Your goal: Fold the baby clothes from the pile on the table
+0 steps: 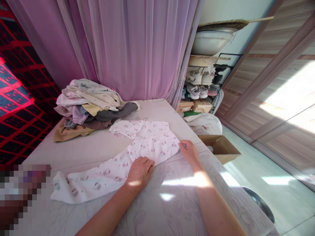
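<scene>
A small white garment (137, 147) with a pink printed pattern lies spread on the pale table cover (103, 216). My left hand (139, 172) rests palm down on the garment's lower edge, fingers stretched flat. My right hand (188, 150) touches the garment's right edge, its fingers curled onto the cloth; whether they pinch it I cannot make out.
A pile of mixed clothes (88, 106) sits at the table's far left. Pink curtains (128, 46) hang behind. To the right stand a shoe rack (201, 82), an open cardboard box (220, 147) on the floor and a dark round object (261, 203).
</scene>
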A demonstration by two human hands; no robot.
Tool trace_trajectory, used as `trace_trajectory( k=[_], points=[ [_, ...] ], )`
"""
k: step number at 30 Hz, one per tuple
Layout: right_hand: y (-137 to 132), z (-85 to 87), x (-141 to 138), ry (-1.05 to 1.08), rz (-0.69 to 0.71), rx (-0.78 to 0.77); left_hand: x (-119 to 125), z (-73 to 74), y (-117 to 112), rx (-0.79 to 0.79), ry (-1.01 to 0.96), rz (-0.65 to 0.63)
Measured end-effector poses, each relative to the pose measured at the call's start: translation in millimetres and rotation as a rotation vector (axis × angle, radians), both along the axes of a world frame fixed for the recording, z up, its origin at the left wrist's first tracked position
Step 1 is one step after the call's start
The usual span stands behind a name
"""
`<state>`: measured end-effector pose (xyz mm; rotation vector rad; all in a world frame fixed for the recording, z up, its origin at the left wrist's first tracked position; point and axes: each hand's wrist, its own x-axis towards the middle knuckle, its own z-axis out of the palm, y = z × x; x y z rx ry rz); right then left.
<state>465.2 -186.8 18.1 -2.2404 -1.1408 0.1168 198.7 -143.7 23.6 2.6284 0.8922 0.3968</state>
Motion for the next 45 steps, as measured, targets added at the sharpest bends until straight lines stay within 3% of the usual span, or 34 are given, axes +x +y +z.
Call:
trace_trajectory(
  k=[4, 10, 12, 15, 18, 20, 24, 26, 28, 30, 34, 35, 39, 45],
  points=[
    [-5, -5.7, 4, -0.094, -0.062, 0.000, -4, -1.0, 0, -0.039, -0.123, -0.096],
    [-9, -6.7, -1, -0.188, -0.019, 0.052, -3, -2.6, 0, -0.043, -0.162, -0.115],
    [-10, -4.0, -9, -0.211, 0.090, 0.124, -4, -5.0, 0, -0.032, -0.141, -0.129],
    [-10, -0.9, -30, -0.244, 0.363, 0.187, -7, -9.3, 0, -0.016, -0.091, -0.154],
    [-12, 1.4, -44, -0.270, 0.589, 0.091, -9, -11.2, -1, -0.029, -0.058, -0.172],
    [-15, 5.2, -43, -0.286, 0.532, -0.031, -9, -11.0, -1, -0.033, -0.058, -0.176],
    [-16, 18.0, -31, -0.301, 0.237, -0.196, -8, -11.1, 0, -0.029, -0.060, -0.173],
    [-14, 21.4, -33, -0.329, 0.282, -0.165, -7, -11.9, 0, -0.018, -0.067, -0.172],
    [-11, 20.1, -37, -0.360, 0.453, -0.112, -8, -13.0, -1, -0.008, -0.083, -0.173],
    [-9, 16.0, -38, -0.375, 0.526, -0.105, -9, -13.8, -1, -0.019, -0.089, -0.175],
    [-5, 11.7, -34, -0.386, 0.263, -0.126, -9, -14.2, -2, -0.057, -0.072, -0.169],
    [-4, 11.7, -37, -0.395, 0.261, -0.098, -9, -13.9, -2, -0.057, -0.072, -0.168],
    [4, 5.8, -64, -0.383, 0.483, 0.012, -8, -11.0, -1, -0.067, -0.070, -0.168],
    [10, -16.2, -67, -0.337, 0.367, 0.026, -29, -9.9, -1, -0.081, -0.058, -0.219]
  ],
)
